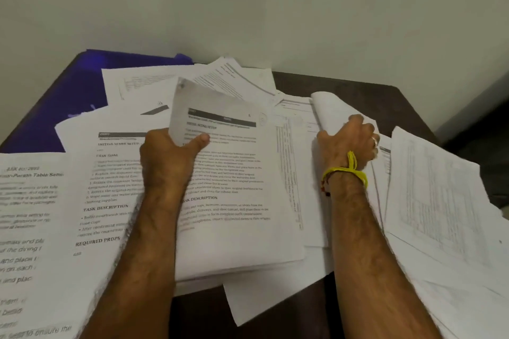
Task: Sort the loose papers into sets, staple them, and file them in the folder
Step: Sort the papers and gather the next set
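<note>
So the left hand [168,151] has a set of printed pages [228,173] by its left edge, thumb pressed on top of the front page and the other fingers tucked behind, and the top corner of that set is lifted up off the pile while the bottom end rests on the papers under it. The right hand [355,140] is off to the right of that set, fingers curled over the edge of another bunch of sheets [330,107] whose top is curling up and over. There's a ring on one of its fingers and a yellow thread [348,169] tied around the wrist just below. Loose papers [110,173] are everywhere: left of the left hand is a page with bold headings, further left another one with bigger italic text, and right of the right hand a table-style sheet [432,181] lying at an angle. The blue folder [80,88] sits beyond the left hand at the far left corner of the dark table [385,99], partly buried under paper. Most of the print is too blurry to read.
</note>
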